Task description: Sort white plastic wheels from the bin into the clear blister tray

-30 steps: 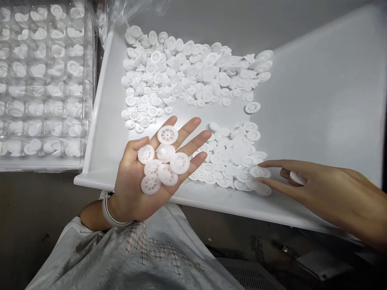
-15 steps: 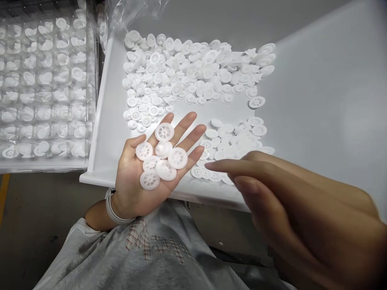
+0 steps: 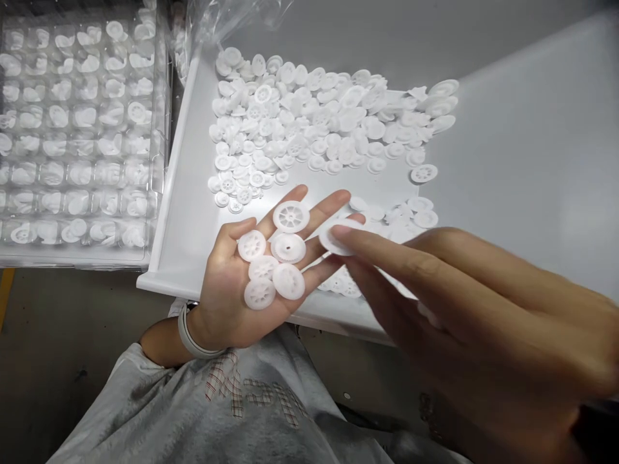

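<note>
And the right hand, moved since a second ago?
Yes: right hand went left against the tray, from the right end of the near disc pile to the left hand.

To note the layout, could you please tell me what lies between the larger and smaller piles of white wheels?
The head view shows a strip of white tray, with a single wheel toward its right end.

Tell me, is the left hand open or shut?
Open: the left hand is palm up, its fingers spread, with white discs lying on it.
</note>
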The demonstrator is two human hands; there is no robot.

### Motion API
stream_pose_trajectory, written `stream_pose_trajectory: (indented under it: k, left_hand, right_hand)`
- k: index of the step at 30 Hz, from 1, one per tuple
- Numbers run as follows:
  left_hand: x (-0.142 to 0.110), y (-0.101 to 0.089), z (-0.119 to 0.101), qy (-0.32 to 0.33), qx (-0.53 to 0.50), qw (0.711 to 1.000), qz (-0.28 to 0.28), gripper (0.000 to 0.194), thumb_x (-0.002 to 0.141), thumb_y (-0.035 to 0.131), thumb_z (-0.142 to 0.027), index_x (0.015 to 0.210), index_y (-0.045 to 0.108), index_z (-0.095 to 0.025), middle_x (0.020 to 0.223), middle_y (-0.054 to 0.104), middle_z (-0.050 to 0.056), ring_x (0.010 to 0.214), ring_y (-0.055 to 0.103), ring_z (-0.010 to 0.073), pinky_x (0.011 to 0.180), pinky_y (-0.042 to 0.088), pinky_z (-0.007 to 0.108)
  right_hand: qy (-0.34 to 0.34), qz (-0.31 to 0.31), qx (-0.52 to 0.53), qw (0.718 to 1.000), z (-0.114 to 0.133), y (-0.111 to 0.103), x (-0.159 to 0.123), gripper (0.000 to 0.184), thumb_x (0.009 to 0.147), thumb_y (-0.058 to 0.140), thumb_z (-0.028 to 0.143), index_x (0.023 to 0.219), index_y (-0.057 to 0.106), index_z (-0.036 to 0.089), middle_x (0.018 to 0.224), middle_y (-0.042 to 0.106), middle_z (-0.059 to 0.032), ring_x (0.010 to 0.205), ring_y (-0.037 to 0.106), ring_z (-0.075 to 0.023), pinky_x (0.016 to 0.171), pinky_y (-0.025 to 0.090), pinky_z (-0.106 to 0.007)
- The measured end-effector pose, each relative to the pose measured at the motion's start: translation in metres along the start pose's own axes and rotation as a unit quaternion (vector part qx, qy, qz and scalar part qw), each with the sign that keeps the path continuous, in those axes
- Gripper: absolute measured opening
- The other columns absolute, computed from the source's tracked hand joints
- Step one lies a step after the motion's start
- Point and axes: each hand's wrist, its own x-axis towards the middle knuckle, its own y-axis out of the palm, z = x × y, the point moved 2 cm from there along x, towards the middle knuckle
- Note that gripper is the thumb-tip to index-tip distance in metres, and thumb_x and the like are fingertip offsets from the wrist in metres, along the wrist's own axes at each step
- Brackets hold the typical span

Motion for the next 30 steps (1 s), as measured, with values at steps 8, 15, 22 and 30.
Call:
stream_pose_trajectory:
  k: [8,15,22,30]
  left_hand:
    - [0.0,-0.002,-0.002,-0.016,-0.018,1.0,0.014,0.059,0.092,0.033,-0.037,0.147,0.032,-0.016,0.143,0.05,0.004,0.138,0.04,0.0178,0.12,0.032,0.032]
    - [0.001,-0.003,-0.002,-0.012,-0.021,1.0,0.007,0.061,0.091,0.034,-0.038,0.147,0.031,-0.014,0.144,0.049,0.008,0.137,0.042,0.0209,0.119,0.033,0.033]
    - [0.002,-0.003,-0.002,-0.009,-0.033,0.999,-0.019,0.061,0.091,0.034,-0.039,0.148,0.028,-0.019,0.148,0.044,0.006,0.138,0.04,0.0219,0.121,0.03,0.038]
    - [0.002,-0.002,-0.001,0.006,-0.007,1.0,-0.019,0.057,0.093,0.03,-0.042,0.144,0.039,-0.019,0.146,0.047,0.008,0.138,0.041,0.0239,0.121,0.03,0.037]
  right_hand:
    - [-0.031,0.106,-0.042,0.993,-0.001,-0.013,0.001,0.05,0.092,0.055,0.02,0.141,0.045,0.022,0.063,0.038,0.002,0.056,0.031,-0.0124,0.054,0.025,-0.029]
    - [-0.107,0.015,-0.048,0.993,-0.011,0.002,-0.003,0.044,0.093,0.052,0.027,0.136,0.052,0.018,0.058,0.036,0.0026,0.051,0.029,-0.0123,0.049,0.022,-0.03]
    - [-0.024,0.104,-0.022,0.994,-0.009,-0.004,-0.002,0.044,0.09,0.059,0.024,0.134,0.054,0.02,0.06,0.036,0.0034,0.053,0.029,-0.0113,0.051,0.026,-0.029]
    - [-0.095,0.104,-0.003,0.99,-0.001,0.006,0.003,0.034,0.093,0.048,0.02,0.126,0.057,0.018,0.062,0.041,0.0018,0.053,0.032,-0.0126,0.048,0.022,-0.031]
